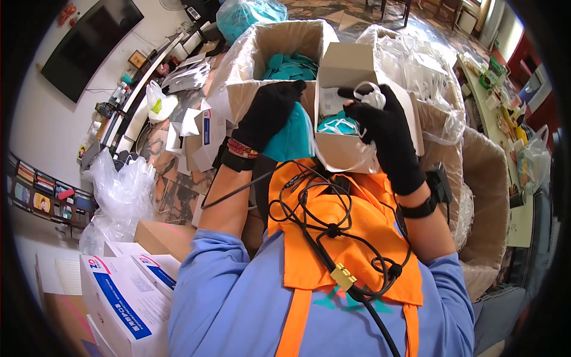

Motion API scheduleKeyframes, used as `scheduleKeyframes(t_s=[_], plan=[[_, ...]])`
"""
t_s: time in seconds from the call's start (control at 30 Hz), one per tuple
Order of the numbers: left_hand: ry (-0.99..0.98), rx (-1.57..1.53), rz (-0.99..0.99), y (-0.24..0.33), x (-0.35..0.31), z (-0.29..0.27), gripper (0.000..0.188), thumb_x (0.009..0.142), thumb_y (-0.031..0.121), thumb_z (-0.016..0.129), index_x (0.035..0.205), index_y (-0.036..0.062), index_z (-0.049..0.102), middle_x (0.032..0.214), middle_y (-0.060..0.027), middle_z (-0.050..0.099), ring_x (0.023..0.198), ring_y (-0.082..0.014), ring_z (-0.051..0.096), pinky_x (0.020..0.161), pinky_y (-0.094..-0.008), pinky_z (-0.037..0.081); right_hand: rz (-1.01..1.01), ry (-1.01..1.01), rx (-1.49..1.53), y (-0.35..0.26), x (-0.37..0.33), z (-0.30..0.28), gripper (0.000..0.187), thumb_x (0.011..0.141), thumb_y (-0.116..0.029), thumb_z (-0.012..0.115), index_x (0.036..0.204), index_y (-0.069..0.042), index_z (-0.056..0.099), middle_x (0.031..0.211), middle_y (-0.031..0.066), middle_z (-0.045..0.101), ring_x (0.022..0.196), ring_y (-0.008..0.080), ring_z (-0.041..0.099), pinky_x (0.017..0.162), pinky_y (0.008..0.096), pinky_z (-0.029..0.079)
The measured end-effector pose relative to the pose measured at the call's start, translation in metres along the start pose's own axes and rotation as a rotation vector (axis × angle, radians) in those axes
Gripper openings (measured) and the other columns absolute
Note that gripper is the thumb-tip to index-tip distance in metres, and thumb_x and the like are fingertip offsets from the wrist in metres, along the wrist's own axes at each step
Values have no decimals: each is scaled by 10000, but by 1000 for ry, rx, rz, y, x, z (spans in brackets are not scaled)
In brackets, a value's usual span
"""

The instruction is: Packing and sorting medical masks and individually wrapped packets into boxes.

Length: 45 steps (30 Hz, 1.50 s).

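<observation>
My left hand (270, 116), in a black glove, is closed on a teal face mask (291, 135) that hangs below the fingers with pale straps along its edge. To its right stands an open cardboard box (345, 153) with its flap raised. Inside that box lie teal masks with white straps (338, 124) and a folded pale paper or packet (331, 102). Over the box's right side is my black-gloved right hand (385, 122), its fingers curled around white elastic straps (372, 95). What hangs from those straps is partly hidden by the hand.
Ahead is a plastic-lined carton (247, 95) holding teal mask pieces (291, 67). Another lined carton (425, 71) on the right is heaped with white strapped items. Printed white boxes (122, 297) are stacked at lower left. Black cables (321, 238) hang over my orange apron (297, 262).
</observation>
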<state>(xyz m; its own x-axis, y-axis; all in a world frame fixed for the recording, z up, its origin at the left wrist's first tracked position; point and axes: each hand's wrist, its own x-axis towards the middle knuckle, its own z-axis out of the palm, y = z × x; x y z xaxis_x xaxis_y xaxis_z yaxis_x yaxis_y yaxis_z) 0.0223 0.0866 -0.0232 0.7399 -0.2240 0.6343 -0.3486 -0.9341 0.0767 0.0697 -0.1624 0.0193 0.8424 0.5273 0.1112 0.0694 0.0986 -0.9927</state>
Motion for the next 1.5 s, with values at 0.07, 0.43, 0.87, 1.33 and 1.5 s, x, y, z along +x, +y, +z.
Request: scheduleKeyframes(t_s=[0.07,0.43,0.87,1.33,1.5], plan=[[-155,-252,-329,32,13,-7,267,878,44,533,1131,2,608,871,-169,638,767,-299,639,711,-339,509,-57,-67,158,0,1,5,537,761,-139,772,1227,-66,517,966,22,640,748,68,595,559,214,456],[171,-463,-86,41,14,1,286,942,310,575,793,67,597,630,13,499,590,-81,479,562,-267,395,49,-339,-8,10,-19,15,182,863,-140,680,983,-2,688,792,14,664,723,52,588,650,221,476],[405,-2016,-674,-17,-23,57,311,994,229,471,749,69,579,556,1,452,527,-103,476,545,-228,423,-954,-812,-425,-18,-90,47,317,640,-137,703,952,-119,652,864,72,638,810,265,645,703,377,505],[119,-841,-465,68,23,41,326,907,178,618,1162,-16,558,1019,-115,647,902,-201,618,828,-304,494,-24,76,129,58,2,-9,103,872,-103,604,836,-18,649,661,0,592,623,79,574,557,243,457],[-89,-1141,-480,69,24,34,311,887,129,611,1166,6,551,1020,-44,608,909,-119,576,800,-284,488,-69,37,177,53,-5,-109,226,911,-189,554,1061,-55,655,887,37,657,745,104,593,681,263,490]])
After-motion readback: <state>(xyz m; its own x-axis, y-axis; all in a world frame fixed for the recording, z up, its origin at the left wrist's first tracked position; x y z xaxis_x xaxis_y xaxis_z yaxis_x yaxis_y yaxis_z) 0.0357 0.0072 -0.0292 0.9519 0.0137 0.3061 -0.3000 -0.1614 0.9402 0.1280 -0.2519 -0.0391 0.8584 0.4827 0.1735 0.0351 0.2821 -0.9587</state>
